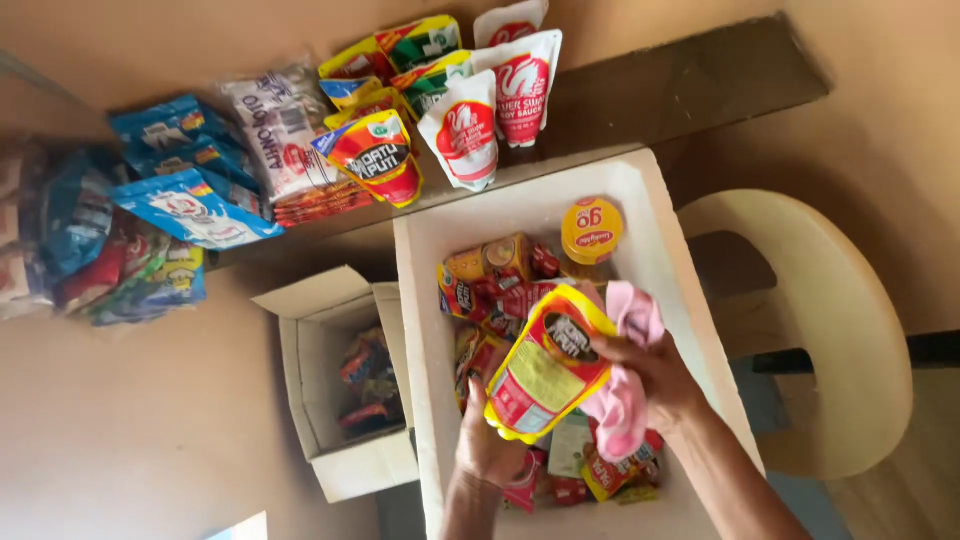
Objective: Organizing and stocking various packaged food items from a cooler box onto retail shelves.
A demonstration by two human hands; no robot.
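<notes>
My left hand (pixel 487 440) grips the lower end of a yellow and red pouch (pixel 545 365) held over a white foam box (pixel 430 300). A pink cloth (pixel 625 395) is bunched in my right hand (pixel 655 375), which presses it against the upper right side of the pouch. Under my hands the box holds several red and yellow packets (pixel 495 280) and a round yellow-lidded tub (pixel 592 230).
A small open cardboard box (pixel 330 400) with packets stands left of the foam box. Rows of white, yellow, red and blue pouches (pixel 380 150) lie on the floor beyond. A cream plastic chair (pixel 850 330) stands at the right.
</notes>
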